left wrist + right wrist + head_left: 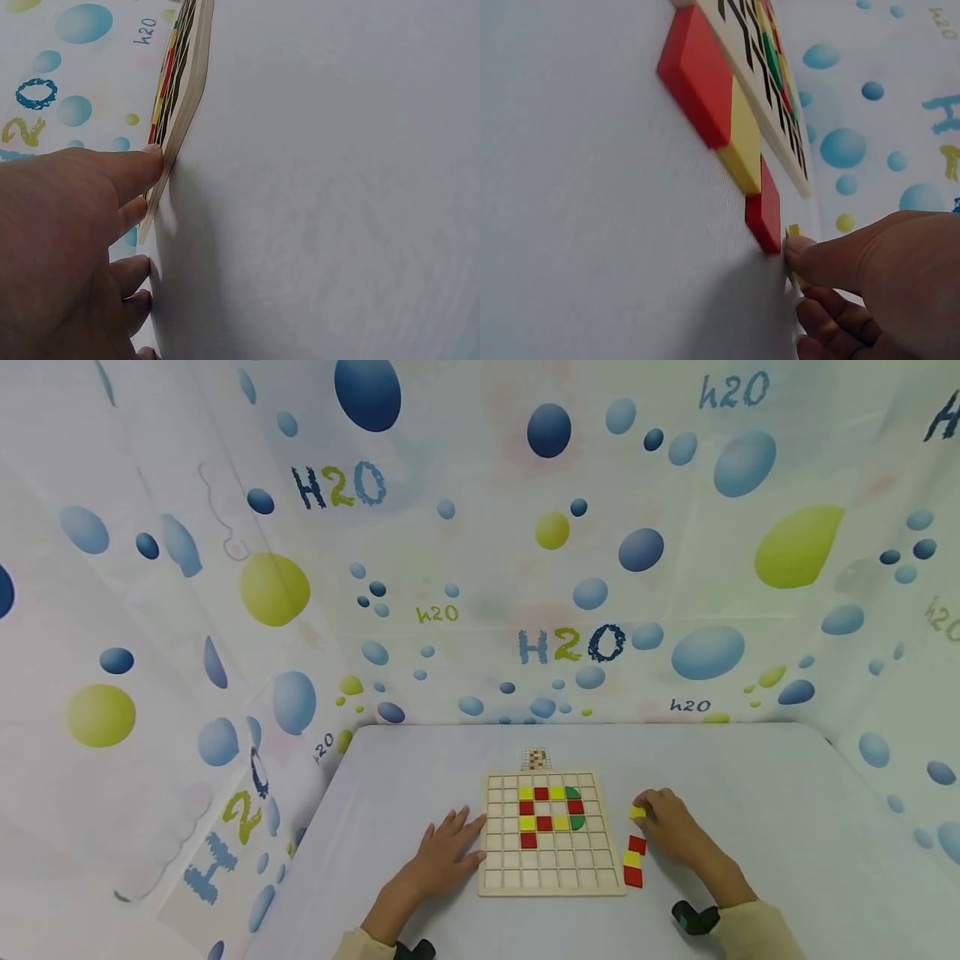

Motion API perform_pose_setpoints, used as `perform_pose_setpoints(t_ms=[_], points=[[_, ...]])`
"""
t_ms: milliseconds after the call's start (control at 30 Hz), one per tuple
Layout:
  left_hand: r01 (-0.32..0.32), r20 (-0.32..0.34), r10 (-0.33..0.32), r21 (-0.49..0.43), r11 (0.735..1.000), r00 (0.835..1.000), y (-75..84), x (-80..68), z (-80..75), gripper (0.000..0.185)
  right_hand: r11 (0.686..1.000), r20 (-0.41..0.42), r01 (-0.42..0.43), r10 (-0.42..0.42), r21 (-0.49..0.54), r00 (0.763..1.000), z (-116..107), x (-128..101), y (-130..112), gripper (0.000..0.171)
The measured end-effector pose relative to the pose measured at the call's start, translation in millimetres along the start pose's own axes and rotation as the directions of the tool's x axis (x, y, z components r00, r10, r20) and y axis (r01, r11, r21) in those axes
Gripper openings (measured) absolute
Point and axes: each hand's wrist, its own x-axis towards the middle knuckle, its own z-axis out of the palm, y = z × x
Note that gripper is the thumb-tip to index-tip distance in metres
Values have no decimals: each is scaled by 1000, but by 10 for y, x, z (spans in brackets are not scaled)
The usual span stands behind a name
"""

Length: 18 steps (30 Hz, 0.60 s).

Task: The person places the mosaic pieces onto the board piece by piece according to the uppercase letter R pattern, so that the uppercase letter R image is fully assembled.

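A square wooden grid board (555, 883) lies on the table, with red, yellow and green pieces set in several of its cells. My left hand (444, 853) lies with fingers spread at the board's left edge; in the left wrist view its thumb (139, 174) touches the wooden rim. To the right of the board, my right hand (671, 828) pinches a yellow tile (637, 812) between thumb and fingers, close over the table. Most of that tile is hidden by the thumb in the right wrist view.
Below the right hand, a red tile (637, 845), a yellow tile (632, 859) and another red tile (633, 877) lie in a line beside the board. A small pattern card (536, 758) sits behind the board. A printed curtain (480, 552) hangs beyond the table's far edge.
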Motion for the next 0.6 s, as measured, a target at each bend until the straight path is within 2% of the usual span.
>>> perform_pose_setpoints(t_ms=[300,600], points=[[-3,-2,3,-5,1000,1000,10,0,-16,61,999,45,-1,-1,52,999,203,100,-374,24],[7,2,-7,-26,1000,1000,52,-13,-42,60,990,59,138,-139,11,989,453,69,-814,24]])
